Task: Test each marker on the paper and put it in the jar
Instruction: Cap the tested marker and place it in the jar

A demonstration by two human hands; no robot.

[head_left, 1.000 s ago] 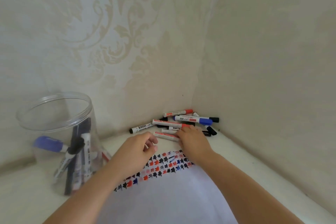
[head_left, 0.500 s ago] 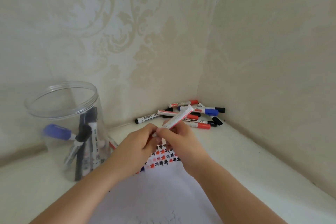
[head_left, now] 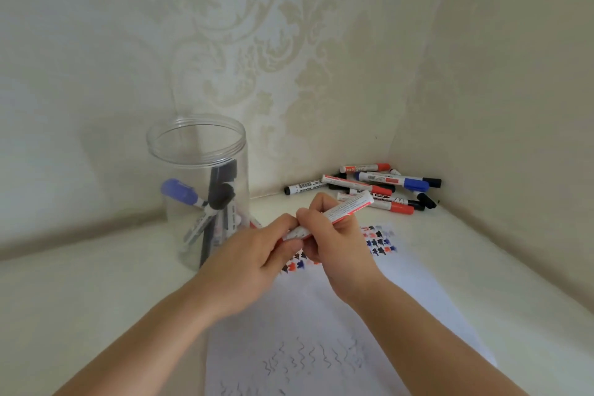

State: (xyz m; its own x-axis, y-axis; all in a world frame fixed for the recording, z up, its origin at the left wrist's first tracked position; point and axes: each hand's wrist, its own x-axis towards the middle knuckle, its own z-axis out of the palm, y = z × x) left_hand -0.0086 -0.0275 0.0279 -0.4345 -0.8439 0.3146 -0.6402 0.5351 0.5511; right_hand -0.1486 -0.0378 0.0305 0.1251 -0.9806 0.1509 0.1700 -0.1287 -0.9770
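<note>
A white marker with red print (head_left: 348, 206) is held slanted above the paper (head_left: 324, 325). My right hand (head_left: 334, 244) grips its barrel. My left hand (head_left: 257, 264) pinches its lower end, where the cap is hidden under my fingers. The paper carries rows of red, black and blue marks at the top and grey squiggles near the bottom. A clear plastic jar (head_left: 180, 151) stands to the left with several markers upright inside. A pile of markers (head_left: 373, 185) with red, blue and black caps lies in the far corner.
The white tabletop (head_left: 90, 292) ends at two patterned walls that meet in a corner behind the marker pile. The jar stands close to the paper's left edge.
My right hand picked one marker out of the pile and brought it back over the paper. My left hand came up and took hold of its lower end. The camera view shifted left.
</note>
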